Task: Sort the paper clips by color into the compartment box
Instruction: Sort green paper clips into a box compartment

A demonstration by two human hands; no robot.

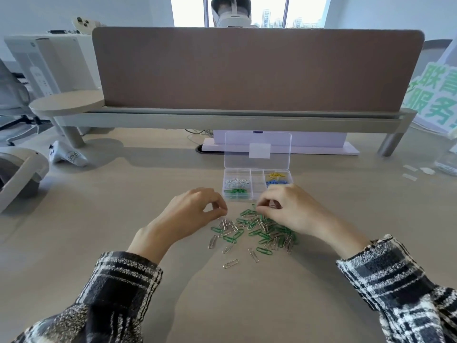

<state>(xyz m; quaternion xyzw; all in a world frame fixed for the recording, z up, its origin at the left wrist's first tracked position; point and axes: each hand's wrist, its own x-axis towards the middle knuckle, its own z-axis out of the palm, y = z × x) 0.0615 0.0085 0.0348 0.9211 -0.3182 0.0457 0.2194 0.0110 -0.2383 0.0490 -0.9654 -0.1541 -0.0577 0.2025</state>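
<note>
1. The left hand [195, 211] curls over the near-left edge of the pile, thumb and forefinger tips drawn together. Whether they hold a clip cannot be told.
2. The right hand [289, 209] also curls, its fingertips pinching a thin wire clip [272, 206] whose colour is hard to make out. The hand covers the pile's far-right part.
3. Both wrists come out of nubbly black-and-white plaid sleeves [123, 280], which the frame's bottom edge cuts off.
4. The loose pile of green-coated and bare silver paper clips [259, 231] lies tangled on the smooth beige tabletop [346, 184] between the hands, with a few silver strays nearer the person.
5. Just beyond the pile sits the clear plastic compartment box [257, 180], its hinged see-through lid [257, 144] standing upright.
6. The left compartments hold white clips [236, 182] behind and green clips [236, 191] in front. On the right are yellow clips [277, 174] behind and blue clips [277, 181] in front, partly hidden by the right hand.
</note>
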